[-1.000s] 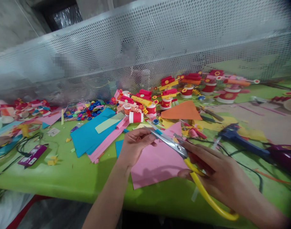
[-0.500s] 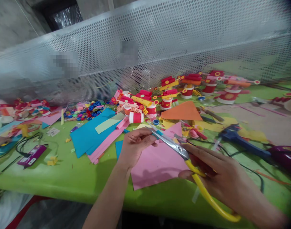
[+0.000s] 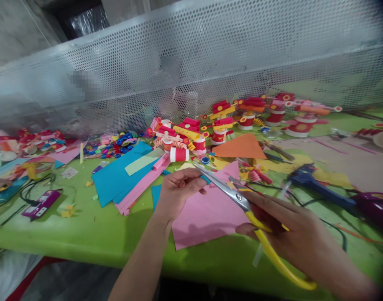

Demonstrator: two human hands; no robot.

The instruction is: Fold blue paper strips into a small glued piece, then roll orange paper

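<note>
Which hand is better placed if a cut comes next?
Right, I'd say: the right hand holds the scissors, blades apart. The left hand has a small blue piece at its fingertips, so it looks better placed to steady.

A green counter (image 3: 85, 234) is stretching across the room, its smooth surface catching a soft sheen. Behind it, a perforated grey metal partition (image 3: 241, 37) is running the whole width, slanting upward to the right, with green showing through its holes at the right. Above, at upper left, a grey, mottled wall (image 3: 12, 29) is framing a dark opening (image 3: 62, 21), where crinkled clear plastic (image 3: 88, 20) is glinting. Below the counter, a dark grey floor (image 3: 85, 280) is lying in shadow, and a red bar (image 3: 31, 278) is slanting near the lower left corner.
</note>
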